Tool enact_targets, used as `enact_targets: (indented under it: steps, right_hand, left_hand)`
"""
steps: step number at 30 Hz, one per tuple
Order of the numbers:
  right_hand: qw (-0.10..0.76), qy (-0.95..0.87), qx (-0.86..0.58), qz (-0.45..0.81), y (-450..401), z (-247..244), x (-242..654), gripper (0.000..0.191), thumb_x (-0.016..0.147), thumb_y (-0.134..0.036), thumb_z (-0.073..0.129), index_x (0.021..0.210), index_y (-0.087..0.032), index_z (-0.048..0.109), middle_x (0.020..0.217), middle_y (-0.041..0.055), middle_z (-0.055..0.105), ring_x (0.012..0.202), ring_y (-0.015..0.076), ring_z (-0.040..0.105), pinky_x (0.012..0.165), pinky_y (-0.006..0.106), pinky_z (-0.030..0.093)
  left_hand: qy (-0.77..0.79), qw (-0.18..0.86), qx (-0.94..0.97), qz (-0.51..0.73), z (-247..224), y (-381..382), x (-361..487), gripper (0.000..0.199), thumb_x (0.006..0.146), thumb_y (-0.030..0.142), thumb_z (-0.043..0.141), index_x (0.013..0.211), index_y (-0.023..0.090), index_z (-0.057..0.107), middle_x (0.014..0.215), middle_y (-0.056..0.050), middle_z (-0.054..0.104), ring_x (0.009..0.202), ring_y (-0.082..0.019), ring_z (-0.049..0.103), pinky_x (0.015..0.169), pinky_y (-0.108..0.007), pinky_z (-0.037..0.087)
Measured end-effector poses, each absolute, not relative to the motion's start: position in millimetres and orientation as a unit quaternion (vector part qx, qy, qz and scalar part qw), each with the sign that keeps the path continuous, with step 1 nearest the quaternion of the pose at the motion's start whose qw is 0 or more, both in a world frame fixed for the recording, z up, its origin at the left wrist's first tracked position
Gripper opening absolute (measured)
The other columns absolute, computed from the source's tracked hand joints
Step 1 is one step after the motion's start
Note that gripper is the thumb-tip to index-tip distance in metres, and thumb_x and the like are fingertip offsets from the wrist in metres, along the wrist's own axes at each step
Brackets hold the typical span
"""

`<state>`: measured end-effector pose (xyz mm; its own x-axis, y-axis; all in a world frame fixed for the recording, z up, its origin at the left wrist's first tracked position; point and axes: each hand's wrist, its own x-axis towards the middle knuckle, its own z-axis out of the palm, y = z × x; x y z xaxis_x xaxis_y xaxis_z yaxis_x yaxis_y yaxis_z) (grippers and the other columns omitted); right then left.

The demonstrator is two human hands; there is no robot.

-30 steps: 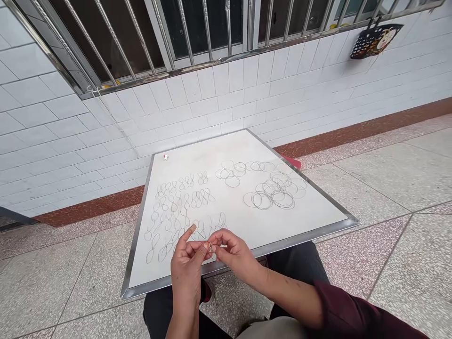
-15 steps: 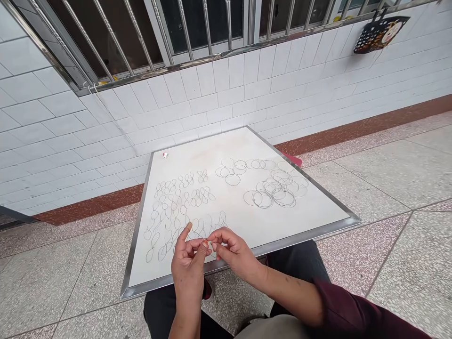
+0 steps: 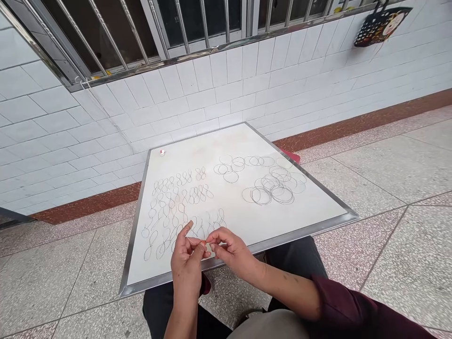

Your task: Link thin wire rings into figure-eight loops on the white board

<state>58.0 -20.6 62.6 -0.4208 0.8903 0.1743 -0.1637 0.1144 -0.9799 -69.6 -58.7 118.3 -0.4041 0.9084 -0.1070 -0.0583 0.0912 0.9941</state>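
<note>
My left hand [image 3: 189,249] and my right hand [image 3: 229,249] meet above the near edge of the white table [image 3: 226,136]. Thumb and forefinger of each are pinched together on a thin wire [image 3: 188,234], part of which runs up toward a raised left finger. A tiny orange-red spot shows between the fingertips; I cannot make out what it is. Beyond my left hand lie rows of thin wires twisted into figure-eight shapes [image 3: 151,245]. To the right on the table, plain round wire loops [image 3: 261,196] overlap in a loose heap.
A small white-and-red object [image 3: 162,153] sits at the table's far left corner. Behind the table stands a white tiled wall [image 3: 197,89] with a barred window [image 3: 201,23]. A dark dotted bag [image 3: 379,28] hangs at the upper right. My legs are under the table's near edge.
The camera view has shifted slightly. Both hands stay pinched together in nearly the same place, and the wire by the raised left finger sits a little differently. The wires on the table look unchanged.
</note>
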Motion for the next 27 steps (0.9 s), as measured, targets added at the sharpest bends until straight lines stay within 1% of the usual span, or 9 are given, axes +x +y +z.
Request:
enact_targets:
  steps: [4, 8, 15, 21, 24, 27]
  right_hand:
    - [0.422, -0.585, -0.32, 0.614, -21.5, 60.7, 59.3, 0.018, 0.088, -0.018, 0.054, 0.105, -0.023, 0.059, 0.09, 0.0003, 0.056, 0.073, 0.012, 0.055, 0.065, 0.026, 0.05]
    - [0.416, -0.59, -0.324, 0.611, -22.7, 61.7, 60.5, 0.017, 0.086, -0.018, 0.054, 0.102, -0.022, 0.059, 0.086, -0.0007, 0.055, 0.067, 0.0108, 0.057, 0.063, 0.026, 0.05]
    - [0.432, -0.569, -0.345, 0.609, -23.0, 57.2, 58.3, 0.016, 0.083, -0.019, 0.056, 0.098, -0.023, 0.06, 0.084, -0.0017, 0.054, 0.064, 0.0099, 0.056, 0.06, 0.025, 0.051]
    - [0.447, -0.585, -0.357, 0.575, -19.8, 54.1, 57.7, 0.006, 0.081, -0.019, 0.06, 0.087, -0.021, 0.063, 0.083, 0.0005, 0.057, 0.07, 0.0129, 0.056, 0.06, 0.026, 0.049]
    - [0.443, -0.6, -0.373, 0.552, -19.2, 53.8, 60.8, 0.008, 0.081, -0.017, 0.06, 0.086, -0.021, 0.064, 0.084, 0.0006, 0.059, 0.072, 0.0133, 0.057, 0.061, 0.026, 0.048]
    - [0.429, -0.633, -0.386, 0.517, -19.1, 54.4, 65.1, 0.013, 0.081, -0.013, 0.058, 0.088, -0.022, 0.065, 0.082, -0.0001, 0.06, 0.072, 0.0132, 0.057, 0.065, 0.027, 0.047]
  left_hand:
    - [0.609, 0.433, 0.348, 0.566, 118.4, -57.9, -70.5, 0.058, 0.073, 0.027, 0.07, 0.13, 0.022, 0.057, 0.072, 0.005, 0.058, 0.06, -0.012, 0.057, 0.064, -0.029, 0.053]
    - [0.611, 0.443, 0.345, 0.559, 119.5, -57.5, -68.1, 0.056, 0.074, 0.026, 0.068, 0.129, 0.022, 0.056, 0.072, 0.007, 0.055, 0.055, -0.01, 0.055, 0.062, -0.028, 0.05]
    - [0.619, 0.449, 0.356, 0.538, 115.9, -55.8, -64.5, 0.056, 0.074, 0.026, 0.066, 0.129, 0.021, 0.055, 0.071, 0.007, 0.054, 0.057, -0.012, 0.052, 0.063, -0.028, 0.048]
    - [0.617, 0.445, 0.365, 0.536, 115.1, -56.8, -62.3, 0.058, 0.076, 0.03, 0.067, 0.131, 0.019, 0.053, 0.067, 0.006, 0.056, 0.056, -0.012, 0.052, 0.063, -0.028, 0.048]
    - [0.614, 0.451, 0.365, 0.535, 114.4, -57.7, -62.1, 0.058, 0.077, 0.03, 0.067, 0.132, 0.019, 0.053, 0.069, 0.006, 0.057, 0.058, -0.013, 0.055, 0.065, -0.028, 0.049]
    - [0.616, 0.456, 0.367, 0.527, 112.1, -57.5, -62.8, 0.057, 0.077, 0.029, 0.068, 0.131, 0.019, 0.053, 0.07, 0.005, 0.059, 0.06, -0.013, 0.057, 0.067, -0.029, 0.05]
